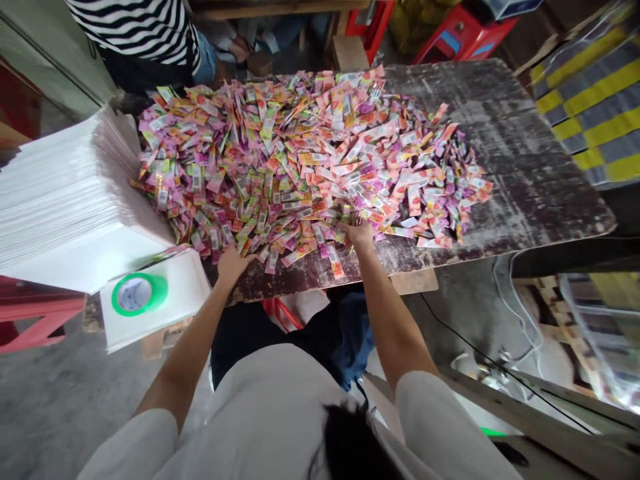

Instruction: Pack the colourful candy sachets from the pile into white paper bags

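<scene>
At the left, a tall stack of white sheets (65, 200) is noted, with a green tape roll (156, 293) laid on a lower white sheet (187, 283) beside it. The left hand (231, 265) is placed at the near edge of a heap of small packets (300, 160), its thumb turned inward. The packets (pink, orange, purple and green, many barcoded) are strewn across a scuffed dark table (525, 153). Farther right, the same edge is met by the right hand (362, 233). Fingers being partly hidden, whether anything is gripped by either hand cannot be told.
</scene>
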### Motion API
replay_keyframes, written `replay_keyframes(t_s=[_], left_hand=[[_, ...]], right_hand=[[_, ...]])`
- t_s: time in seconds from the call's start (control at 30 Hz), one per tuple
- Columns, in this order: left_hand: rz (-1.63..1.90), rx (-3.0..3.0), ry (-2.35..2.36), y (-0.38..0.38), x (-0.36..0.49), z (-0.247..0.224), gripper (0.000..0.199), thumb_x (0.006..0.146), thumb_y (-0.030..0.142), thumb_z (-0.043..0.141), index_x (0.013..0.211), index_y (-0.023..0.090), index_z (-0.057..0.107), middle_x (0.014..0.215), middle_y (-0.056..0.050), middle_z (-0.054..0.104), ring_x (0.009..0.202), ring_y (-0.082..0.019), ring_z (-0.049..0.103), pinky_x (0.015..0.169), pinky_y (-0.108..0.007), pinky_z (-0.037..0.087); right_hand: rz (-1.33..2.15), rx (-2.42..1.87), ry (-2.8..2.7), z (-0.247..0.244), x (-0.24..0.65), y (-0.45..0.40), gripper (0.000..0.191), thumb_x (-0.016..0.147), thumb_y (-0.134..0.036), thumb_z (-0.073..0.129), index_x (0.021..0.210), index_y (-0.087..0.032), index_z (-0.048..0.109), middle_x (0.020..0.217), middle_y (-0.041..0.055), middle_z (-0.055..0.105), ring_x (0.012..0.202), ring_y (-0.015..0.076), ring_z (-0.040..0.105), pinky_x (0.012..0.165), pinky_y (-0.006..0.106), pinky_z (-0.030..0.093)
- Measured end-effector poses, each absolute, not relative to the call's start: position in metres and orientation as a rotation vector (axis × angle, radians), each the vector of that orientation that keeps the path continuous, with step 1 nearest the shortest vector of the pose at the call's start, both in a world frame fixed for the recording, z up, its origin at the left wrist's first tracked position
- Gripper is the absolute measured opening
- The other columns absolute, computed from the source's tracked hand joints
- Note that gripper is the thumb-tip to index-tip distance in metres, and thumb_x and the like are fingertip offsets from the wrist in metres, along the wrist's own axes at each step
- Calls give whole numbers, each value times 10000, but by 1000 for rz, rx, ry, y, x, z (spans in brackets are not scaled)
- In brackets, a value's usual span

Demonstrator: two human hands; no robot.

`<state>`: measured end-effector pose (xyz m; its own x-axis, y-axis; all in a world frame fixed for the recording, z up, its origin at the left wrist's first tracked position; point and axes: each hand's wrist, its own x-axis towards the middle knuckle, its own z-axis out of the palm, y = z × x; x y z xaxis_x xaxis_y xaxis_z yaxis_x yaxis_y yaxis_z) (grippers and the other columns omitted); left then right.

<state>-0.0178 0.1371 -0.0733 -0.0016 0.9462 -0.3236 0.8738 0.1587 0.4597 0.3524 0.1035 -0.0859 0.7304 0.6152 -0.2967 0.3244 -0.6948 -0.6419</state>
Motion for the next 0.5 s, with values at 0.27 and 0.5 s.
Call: replay_keyframes(t_s=[0.27, 0.5], left_hand=[[381, 1636, 1830, 125, -37, -59, 289, 704, 290, 683, 971, 181, 661, 1064, -160, 704, 1129, -333, 613, 956, -445, 455], [837, 1030, 1495, 104, -29, -66, 498, 583, 413, 785, 983, 166, 619, 856, -55, 708, 798, -222, 681, 776, -385, 538]], right_hand=[[812, -1904, -687, -67, 343, 46, 401, 713, -462, 628, 970, -155, 628, 762, 36, 661, 689, 199, 624, 640, 329, 526], [871, -2206, -943, -68, 308, 50, 430, 721, -462, 699, 1022, -158, 654, 945, 112, 716, 895, 257, 672, 764, 341, 529]])
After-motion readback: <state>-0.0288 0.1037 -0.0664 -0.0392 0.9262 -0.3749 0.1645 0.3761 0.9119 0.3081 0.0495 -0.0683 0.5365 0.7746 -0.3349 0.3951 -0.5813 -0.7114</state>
